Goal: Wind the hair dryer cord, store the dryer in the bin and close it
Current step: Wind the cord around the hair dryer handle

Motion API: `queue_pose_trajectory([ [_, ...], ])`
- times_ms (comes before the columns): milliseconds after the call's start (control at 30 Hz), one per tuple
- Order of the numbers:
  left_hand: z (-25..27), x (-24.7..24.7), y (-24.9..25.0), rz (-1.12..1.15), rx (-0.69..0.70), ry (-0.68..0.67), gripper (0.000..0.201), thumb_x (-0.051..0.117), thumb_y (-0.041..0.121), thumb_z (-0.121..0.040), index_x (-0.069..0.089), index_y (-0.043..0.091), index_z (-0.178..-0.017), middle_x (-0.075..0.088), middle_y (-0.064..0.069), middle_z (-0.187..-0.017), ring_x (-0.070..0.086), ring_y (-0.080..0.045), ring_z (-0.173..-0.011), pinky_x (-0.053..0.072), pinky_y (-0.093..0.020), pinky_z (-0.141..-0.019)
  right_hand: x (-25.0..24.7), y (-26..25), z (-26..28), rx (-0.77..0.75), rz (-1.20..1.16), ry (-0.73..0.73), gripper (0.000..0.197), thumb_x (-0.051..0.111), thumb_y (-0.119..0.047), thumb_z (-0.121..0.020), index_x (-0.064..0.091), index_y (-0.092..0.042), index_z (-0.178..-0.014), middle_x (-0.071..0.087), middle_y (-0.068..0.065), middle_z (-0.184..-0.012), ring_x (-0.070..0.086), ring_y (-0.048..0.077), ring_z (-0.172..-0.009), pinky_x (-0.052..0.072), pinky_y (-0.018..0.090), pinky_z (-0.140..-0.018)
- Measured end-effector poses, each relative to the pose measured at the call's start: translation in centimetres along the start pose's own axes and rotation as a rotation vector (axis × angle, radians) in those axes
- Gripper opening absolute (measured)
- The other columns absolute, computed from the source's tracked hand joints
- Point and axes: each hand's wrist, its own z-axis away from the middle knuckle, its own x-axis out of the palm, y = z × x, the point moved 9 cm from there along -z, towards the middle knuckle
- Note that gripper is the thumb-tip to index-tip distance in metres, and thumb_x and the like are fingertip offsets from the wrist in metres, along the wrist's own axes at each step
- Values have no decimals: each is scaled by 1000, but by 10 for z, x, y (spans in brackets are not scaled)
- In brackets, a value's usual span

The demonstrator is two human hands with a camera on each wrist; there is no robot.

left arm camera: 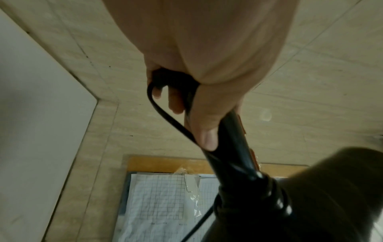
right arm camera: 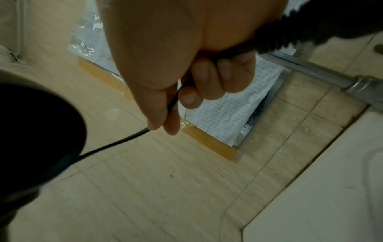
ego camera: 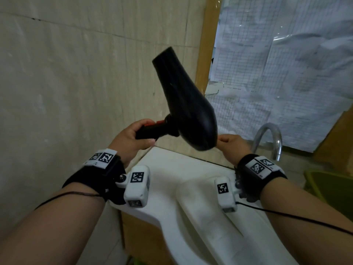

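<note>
1. The black plastic hair dryer [ego camera: 183,100] was held in the air above the white ceramic basin [ego camera: 183,190], nozzle tilted up and away toward the beige tiled wall [ego camera: 76,73]; this attitude probably kept the handle free for winding.
2. The left hand [ego camera: 131,138] was wrapped round the black handle [ego camera: 154,130], its fingers [left arm camera: 176,101] curled and the thumb laid along the shaft. A loop of the thin black cord [left arm camera: 163,111] was trapped under this grip, apparently so that the turns already made could not slip.
3. The right hand [ego camera: 233,145] was kept just beside the dryer's rear end. In the right wrist view, the cord was pinched between thumb and curled fingers [right arm camera: 199,81] and ran taut to the dryer body, a tension judged necessary for a tight wrap.
4. Winding was judged unfinished. A green container [ego camera: 330,190] stood at the right edge, beside the metal tap [ego camera: 271,138]; whether it was the storage bin could not be told.
</note>
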Motion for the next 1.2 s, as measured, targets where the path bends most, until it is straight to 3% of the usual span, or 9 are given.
queue_pose_trajectory([
  [133,1,-5,-1,-70,-23,160,39,64,1,-80,59,36,-95,60,9,-87,54,-11,-75,45,-27,-69,14,-6,10,-28,52,-90,22,60,-33,-86,74,-16,-90,65,-4,-83,51,3,-66,37,10,-58],
  [267,3,-9,-3,-263,-50,294,34,68,13,-78,62,26,-109,63,3,-95,59,-16,-85,46,-30,-82,24,-13,16,-57,136,-156,20,61,-32,-85,72,-16,-92,60,-7,-74,49,0,-61,36,5,-51],
  [367,5,-11,-6,-398,-74,326,37,70,15,-77,62,22,-113,63,2,-95,60,-19,-89,44,-25,-81,28,-25,24,-116,227,-235,15,61,-30,-85,71,-21,-92,62,-5,-80,53,5,-67,40,9,-54],
  [467,8,-8,-10,-559,-121,264,43,71,20,-77,60,24,-118,62,3,-97,60,-20,-93,40,-24,-81,26,-40,29,-189,318,-249,16,59,-29,-86,71,-20,-93,63,-7,-79,57,9,-71,42,15,-60],
  [600,11,4,-7,-788,-110,163,47,68,19,-78,57,29,-123,67,-3,-110,62,-26,-103,46,-31,-89,16,-55,27,-276,349,-173,16,59,-22,-87,72,-15,-93,52,-19,-66,48,-4,-62,35,10,-57],
  [700,9,14,-10,-931,-89,74,45,65,18,-79,58,34,-120,67,-3,-108,62,-25,-97,48,-32,-83,5,-57,23,-286,348,-110,14,59,-20,-87,71,-16,-91,50,-21,-65,46,-5,-62,32,8,-56],
  [900,8,20,-10,-1131,-67,43,38,59,20,-82,57,46,-110,62,4,-101,58,-24,-100,39,-41,-92,-7,-49,19,-246,395,-58,8,64,-23,-82,70,-19,-86,53,-17,-66,52,4,-66,36,14,-58],
  [1033,6,24,-1,-1262,-4,62,42,54,18,-83,54,46,-115,62,4,-103,56,-24,-102,35,-41,-90,-12,-46,20,-229,393,-44,9,64,-21,-82,70,-21,-89,63,-8,-82,59,12,-81,45,23,-74],
  [1200,3,32,-2,-1348,25,18,46,54,15,-82,53,47,-115,60,6,-102,54,-22,-103,33,-41,-88,-14,-48,18,-228,447,-56,10,63,-18,-81,67,-23,-89,61,-6,-84,57,13,-82,41,22,-70],
])
